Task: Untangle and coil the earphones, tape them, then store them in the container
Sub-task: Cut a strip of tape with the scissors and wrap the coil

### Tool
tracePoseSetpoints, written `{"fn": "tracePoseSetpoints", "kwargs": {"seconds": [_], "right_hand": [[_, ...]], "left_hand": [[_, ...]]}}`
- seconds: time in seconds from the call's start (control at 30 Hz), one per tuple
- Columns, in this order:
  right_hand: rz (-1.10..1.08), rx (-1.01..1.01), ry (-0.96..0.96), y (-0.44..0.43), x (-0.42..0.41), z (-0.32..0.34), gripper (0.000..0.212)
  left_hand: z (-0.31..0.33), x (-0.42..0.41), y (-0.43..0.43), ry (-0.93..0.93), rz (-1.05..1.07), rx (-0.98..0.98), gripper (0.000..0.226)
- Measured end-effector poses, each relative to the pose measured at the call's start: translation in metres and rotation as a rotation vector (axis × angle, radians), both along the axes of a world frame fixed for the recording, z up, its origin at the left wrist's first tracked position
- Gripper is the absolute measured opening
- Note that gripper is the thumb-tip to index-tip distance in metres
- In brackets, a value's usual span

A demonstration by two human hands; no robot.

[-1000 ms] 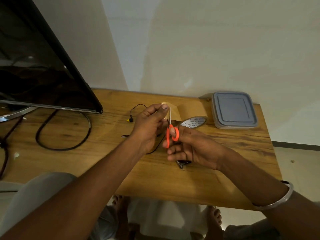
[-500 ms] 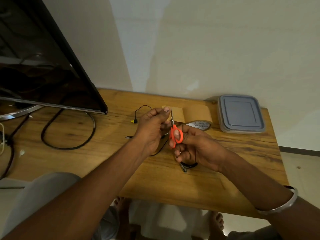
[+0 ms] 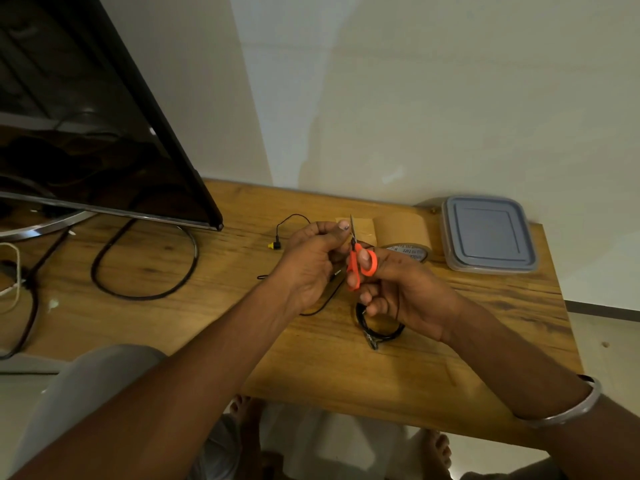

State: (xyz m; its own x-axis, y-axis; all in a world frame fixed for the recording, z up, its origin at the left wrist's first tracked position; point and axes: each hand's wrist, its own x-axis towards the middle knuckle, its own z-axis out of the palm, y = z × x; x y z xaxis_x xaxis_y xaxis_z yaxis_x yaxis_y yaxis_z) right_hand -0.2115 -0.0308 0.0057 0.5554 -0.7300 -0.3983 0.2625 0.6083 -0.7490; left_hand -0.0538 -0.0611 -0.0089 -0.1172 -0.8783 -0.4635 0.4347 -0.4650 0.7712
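Note:
My right hand (image 3: 401,289) grips small orange-handled scissors (image 3: 360,263), blades pointing up at a pulled-out strip of brown tape (image 3: 362,228). My left hand (image 3: 311,261) pinches the free end of that strip. The brown tape roll (image 3: 405,237) lies on the table just behind my hands. A black coiled earphone bundle (image 3: 375,327) hangs from the lower fingers of my right hand and rests on the table. Another black earphone wire with a yellow plug (image 3: 273,244) trails left of my left hand. The grey lidded container (image 3: 488,233) sits shut at the back right.
A wooden table (image 3: 346,368) holds everything; its front edge is close to my arms. A large dark monitor (image 3: 86,133) on a metal stand fills the back left, with a thick black cable loop (image 3: 145,271) below it. A pale wall runs behind.
The view has shifted slightly, so everything sits further right and lower. Both hands keep their grips; the scissors stay at the tape strip and the coiled bundle shows more below my right hand.

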Motion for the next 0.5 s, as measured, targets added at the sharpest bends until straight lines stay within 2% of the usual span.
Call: {"fn": "tracePoseSetpoints", "kwargs": {"seconds": [0.27,0.37,0.5], "right_hand": [[-0.042,-0.04,0.091,-0.003,-0.004,-0.001,0.022],[0.001,-0.047,0.06,-0.005,-0.008,0.001,0.024],[0.199,0.045,-0.07,-0.01,-0.02,0.012,0.048]], "left_hand": [[0.006,0.0,0.002,0.016,0.012,0.019,0.011],[0.007,-0.002,0.005,0.05,0.019,0.018,0.011],[0.006,-0.005,0.007,0.073,0.038,0.055,0.021]]}}
